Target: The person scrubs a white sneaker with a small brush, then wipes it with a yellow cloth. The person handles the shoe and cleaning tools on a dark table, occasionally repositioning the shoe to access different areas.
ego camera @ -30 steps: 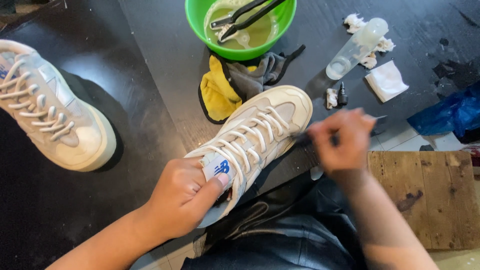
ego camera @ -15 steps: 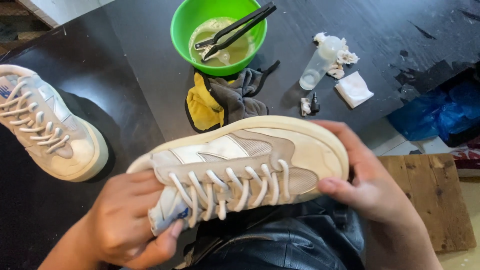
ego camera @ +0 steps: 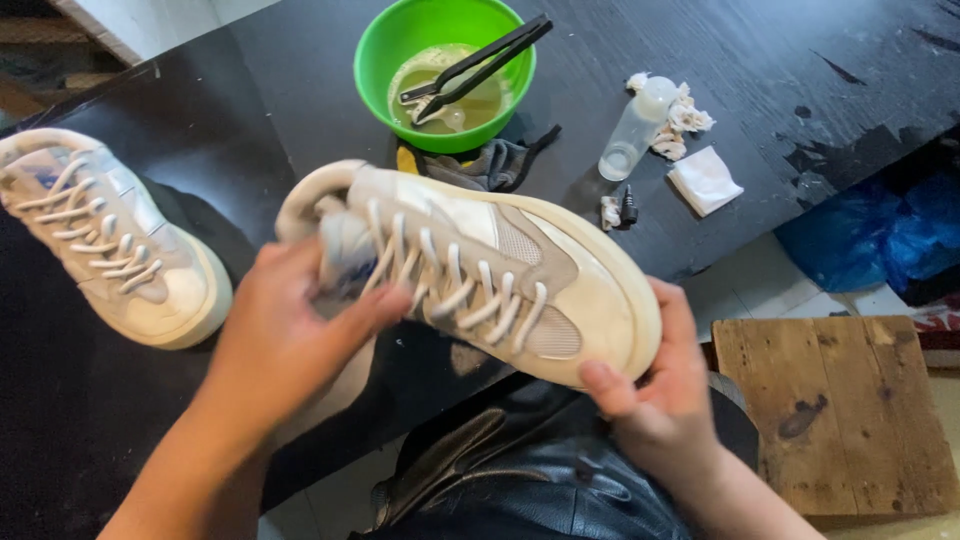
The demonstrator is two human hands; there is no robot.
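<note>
A cream and beige sneaker with white laces is lifted above the black table, lying on its side with the toe to the right. My left hand grips its tongue and heel end. My right hand cups the toe from below, thumb on the sole's edge. The matching sneaker rests on the table at the far left, apart from both hands.
A green bowl of cloudy liquid with black brushes in it stands at the back. A yellow and grey cloth, a clear bottle, white wads and a white pad lie nearby. A wooden board and blue bag are at right.
The sneaker went from resting on the table to being lifted and turned on its side; its heel end has now swung up and left. My right hand moved under the toe.
</note>
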